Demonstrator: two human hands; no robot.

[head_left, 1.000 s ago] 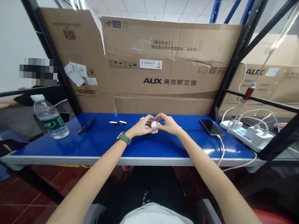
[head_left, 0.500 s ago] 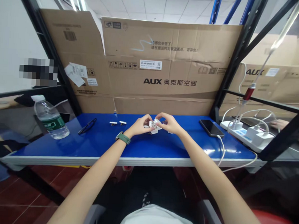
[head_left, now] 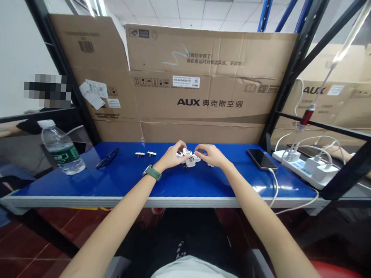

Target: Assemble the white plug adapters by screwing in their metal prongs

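My left hand (head_left: 172, 156) is closed in a pinch on a small white plastic part (head_left: 187, 152), held just above the blue tabletop. Its inner details are too small to read. My right hand (head_left: 215, 156) is close by on the right, fingers curled and thumb near the index finger. At those fingertips is another white piece (head_left: 197, 158); whether they grip it is hard to see. Under the hands lies a further white part (head_left: 190, 163), and one more (head_left: 210, 165) is half hidden below my right hand. Two white pieces with dark prongs (head_left: 140, 154) lie left of my left hand.
A water bottle (head_left: 62, 149) and black glasses (head_left: 107, 158) are on the left. On the right are a phone (head_left: 261, 159) with a cable and a loaded power strip (head_left: 308, 168). A cardboard panel (head_left: 162, 108) backs the table. Other people sit at both sides.
My right hand's fingertips have drawn slightly away from the part in my left hand. More white pieces show between the hands. The view has shifted slightly.
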